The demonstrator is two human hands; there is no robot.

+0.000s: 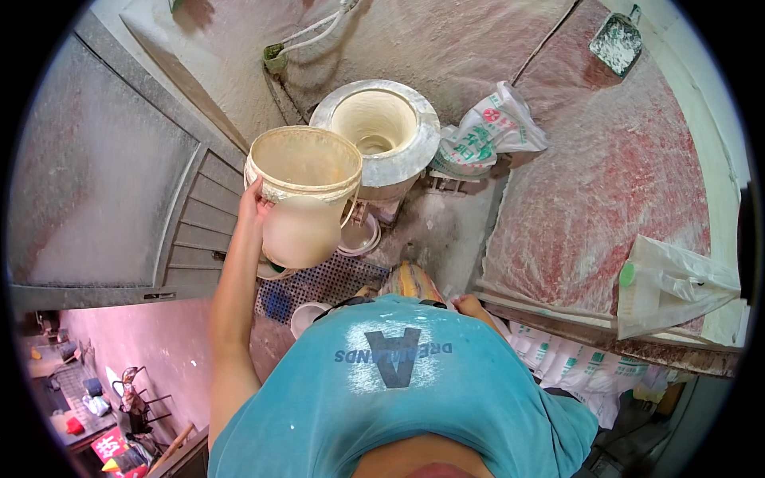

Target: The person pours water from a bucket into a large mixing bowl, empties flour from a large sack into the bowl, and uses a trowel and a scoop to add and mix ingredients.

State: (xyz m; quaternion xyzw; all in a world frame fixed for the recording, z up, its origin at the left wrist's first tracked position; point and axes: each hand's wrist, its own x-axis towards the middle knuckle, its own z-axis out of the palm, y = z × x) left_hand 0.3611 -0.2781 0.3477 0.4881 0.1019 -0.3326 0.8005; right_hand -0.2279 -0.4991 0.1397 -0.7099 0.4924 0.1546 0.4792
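Note:
My left hand [259, 200] grips the side of a cream plastic bucket [303, 191] just below its rim. The bucket is raised and its mouth shows, with pale residue on the inner wall; a blurred patch covers part of its outside. Behind it and to the right stands a round machine bowl [375, 128] with a wide metal rim and a pale-coated inside. My right hand [469, 305] is low beside my body, near the edge of the flour-dusted worktop, partly hidden by the shirt; what its fingers do is unclear.
A printed white sack [478, 140] leans right of the machine. A powdery scoop [617, 43] and a clear plastic bag [669, 293] lie on the red worktop [597, 209]. Small tubs [360, 236] and a perforated mat [323, 279] are on the floor. A grey door [179, 239] stands left.

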